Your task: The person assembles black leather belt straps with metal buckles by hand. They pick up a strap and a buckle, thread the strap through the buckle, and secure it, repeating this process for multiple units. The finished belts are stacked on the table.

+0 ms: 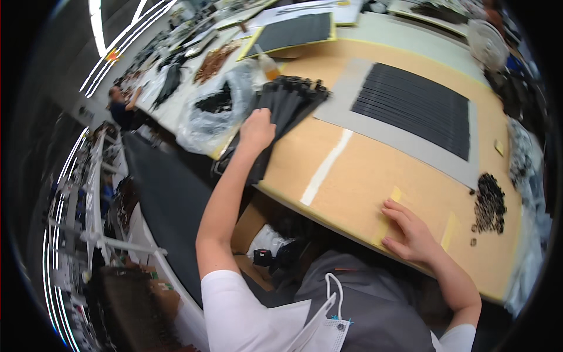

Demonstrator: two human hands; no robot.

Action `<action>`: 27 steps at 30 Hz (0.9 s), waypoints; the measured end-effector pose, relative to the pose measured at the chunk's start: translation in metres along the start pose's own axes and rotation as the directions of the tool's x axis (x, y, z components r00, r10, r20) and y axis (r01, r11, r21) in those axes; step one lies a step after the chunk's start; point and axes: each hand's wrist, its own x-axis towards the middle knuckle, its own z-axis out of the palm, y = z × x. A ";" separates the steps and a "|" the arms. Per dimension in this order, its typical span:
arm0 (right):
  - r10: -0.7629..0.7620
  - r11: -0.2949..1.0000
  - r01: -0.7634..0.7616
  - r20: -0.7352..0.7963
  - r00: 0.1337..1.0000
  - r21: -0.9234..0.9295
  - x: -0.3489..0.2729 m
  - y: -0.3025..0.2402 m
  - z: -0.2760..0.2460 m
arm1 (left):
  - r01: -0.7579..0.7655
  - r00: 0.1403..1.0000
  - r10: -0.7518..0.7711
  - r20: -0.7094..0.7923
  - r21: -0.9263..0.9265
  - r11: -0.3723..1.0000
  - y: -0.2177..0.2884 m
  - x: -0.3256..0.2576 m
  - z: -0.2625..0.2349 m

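Head view, clear bag (190, 126) holding black pieces (216, 101), black straps (293, 105) beside

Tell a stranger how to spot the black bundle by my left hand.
Find the big tan tabletop, then its left end, by the left hand. The bundle of long black strips there fans out loosely, unlike the neat black rows on the grey sheet.

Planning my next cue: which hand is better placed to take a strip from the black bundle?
The left hand, I'd judge: it is directly at the bundle of black strips, while the right hand is well away, by the near edge of the tabletop.
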 end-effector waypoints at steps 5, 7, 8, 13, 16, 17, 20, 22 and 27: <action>-0.007 0.996 0.008 -0.021 1.000 0.086 -0.003 0.016 0.000 | -0.122 0.984 0.147 0.099 -0.228 0.966 0.076 0.013 0.014; 0.014 0.988 -0.006 -0.051 0.999 0.155 -0.005 0.021 -0.002 | -0.193 0.965 0.234 0.116 -0.287 0.938 0.108 0.024 0.024; 0.044 0.986 -0.031 -0.075 0.996 0.163 -0.009 0.026 -0.003 | -0.241 0.952 0.287 0.109 -0.311 0.919 0.125 0.029 0.032; 0.265 0.958 -0.221 -0.273 0.925 0.182 -0.018 0.052 -0.033 | -0.357 0.913 0.400 0.075 -0.326 0.876 0.170 0.068 0.084; 0.509 0.860 -0.466 -0.428 0.747 0.209 -0.026 0.092 -0.075 | -0.091 0.982 0.128 0.142 -0.240 0.966 0.188 0.081 0.104; 0.554 0.826 -0.523 -0.473 0.685 0.209 -0.026 0.104 -0.094 | -0.034 0.973 0.094 0.210 -0.272 0.962 0.175 0.089 0.118; 0.610 0.760 -0.594 -0.604 0.513 0.263 -0.031 0.152 -0.137 | -0.036 0.974 0.088 0.207 -0.243 0.969 0.178 0.089 0.134; 0.586 0.764 -0.613 -0.615 0.527 0.203 -0.027 0.185 -0.158 | -0.053 0.977 0.109 0.184 -0.282 0.958 0.188 0.083 0.135; 0.520 0.772 -0.636 -0.559 0.646 -0.017 0.031 0.207 -0.171 | -0.181 0.971 0.223 0.088 -0.339 0.923 0.199 0.088 0.144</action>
